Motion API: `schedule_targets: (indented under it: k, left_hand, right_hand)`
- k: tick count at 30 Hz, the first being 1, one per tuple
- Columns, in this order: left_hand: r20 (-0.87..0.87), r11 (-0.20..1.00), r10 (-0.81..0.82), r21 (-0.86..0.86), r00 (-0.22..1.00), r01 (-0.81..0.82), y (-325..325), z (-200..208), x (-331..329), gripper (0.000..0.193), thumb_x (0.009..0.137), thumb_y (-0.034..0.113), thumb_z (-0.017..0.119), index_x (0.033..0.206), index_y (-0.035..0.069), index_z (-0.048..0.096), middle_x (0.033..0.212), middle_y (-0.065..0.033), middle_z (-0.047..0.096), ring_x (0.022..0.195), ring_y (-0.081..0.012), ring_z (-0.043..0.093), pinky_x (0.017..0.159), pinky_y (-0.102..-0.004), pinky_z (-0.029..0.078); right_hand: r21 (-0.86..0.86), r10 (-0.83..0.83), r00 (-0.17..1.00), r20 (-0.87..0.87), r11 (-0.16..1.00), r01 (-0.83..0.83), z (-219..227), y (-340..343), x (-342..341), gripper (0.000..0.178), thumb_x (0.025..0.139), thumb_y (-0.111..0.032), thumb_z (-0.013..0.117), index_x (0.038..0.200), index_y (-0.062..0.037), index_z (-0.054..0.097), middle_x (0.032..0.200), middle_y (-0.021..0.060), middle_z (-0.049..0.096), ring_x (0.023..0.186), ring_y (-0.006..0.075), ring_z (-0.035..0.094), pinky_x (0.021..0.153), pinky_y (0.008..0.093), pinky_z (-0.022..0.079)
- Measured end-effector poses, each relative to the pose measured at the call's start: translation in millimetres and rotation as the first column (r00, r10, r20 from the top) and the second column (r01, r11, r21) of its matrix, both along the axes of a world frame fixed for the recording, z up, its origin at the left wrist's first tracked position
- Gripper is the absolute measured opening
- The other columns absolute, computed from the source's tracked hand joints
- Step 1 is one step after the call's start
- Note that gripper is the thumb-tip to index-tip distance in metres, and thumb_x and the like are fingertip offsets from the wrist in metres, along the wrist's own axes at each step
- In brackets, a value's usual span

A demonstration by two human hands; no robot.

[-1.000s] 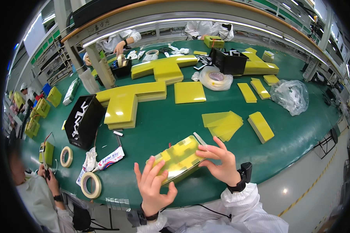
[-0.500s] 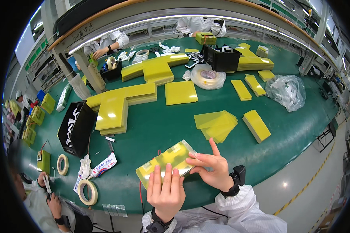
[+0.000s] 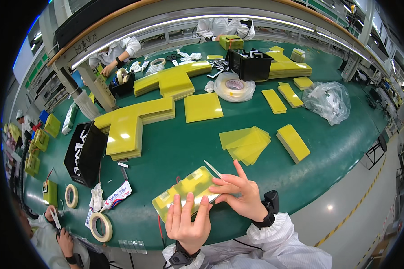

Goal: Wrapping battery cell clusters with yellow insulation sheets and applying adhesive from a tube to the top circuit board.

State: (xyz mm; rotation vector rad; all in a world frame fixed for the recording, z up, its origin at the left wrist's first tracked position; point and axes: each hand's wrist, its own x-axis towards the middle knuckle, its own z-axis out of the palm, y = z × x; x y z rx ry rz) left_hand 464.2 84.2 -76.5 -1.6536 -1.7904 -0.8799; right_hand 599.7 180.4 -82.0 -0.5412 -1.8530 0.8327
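A yellow-wrapped block (image 3: 189, 184) under a glossy clear-yellow sheet lies at the table's near edge, a red wire beside it. My left hand (image 3: 188, 224) rests on the near side of its top, fingers stretched out and flat. At the block's right end, my right hand (image 3: 241, 197) pinches a thin whitish strip (image 3: 212, 168) between thumb and fingers, index finger raised. The strip's free end sticks up past the block's far right corner. Whether it is film or tape backing I cannot tell.
Beyond the block lie fanned yellow sheets (image 3: 247, 142) and a sheet stack (image 3: 293, 142). Leftward are a black bin (image 3: 86, 152), a glue tube (image 3: 117, 196) and tape rolls (image 3: 101, 227). A co-worker's hand (image 3: 65, 242) is at the lower left, near scissors (image 3: 54, 218).
The strip at the block's right end now stands away from the corner as a narrow sliver. My left hand stays on the block; the whole view has shifted slightly.
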Motion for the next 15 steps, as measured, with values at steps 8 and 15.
schedule_targets:
  k: [8, 15]
  left_hand:
    - [-0.082, 1.0, 0.001, 0.02, 0.997, 0.001, 0, -4, -4, 0.021, 0.076, 0.031, 0.073, 0.093, 0.019, 0.074, 0.102, -0.0079, 0.068, 0.101, -0.0335, 0.064, 0.085, -0.0411, 0.047]
    - [-0.132, 0.996, -0.084, -0.041, 0.988, 0.079, -4, 5, -15, 0.027, 0.076, 0.034, 0.072, 0.096, 0.017, 0.074, 0.102, -0.0059, 0.069, 0.097, -0.0304, 0.066, 0.078, -0.0386, 0.052]
  right_hand:
    - [0.031, 0.008, 1.0, 0.0, 0.999, -0.008, -1, -1, 0, 0.043, 0.073, -0.002, 0.072, 0.114, -0.0123, 0.062, 0.097, 0.0014, 0.072, 0.092, 0.0161, 0.068, 0.11, 0.0483, 0.024]
    - [0.349, 0.08, 0.982, -0.174, 0.937, -0.014, -20, 3, -7, 0.041, 0.066, -0.006, 0.082, 0.103, -0.012, 0.064, 0.094, 0.0068, 0.069, 0.091, 0.0216, 0.066, 0.09, 0.0425, 0.047]
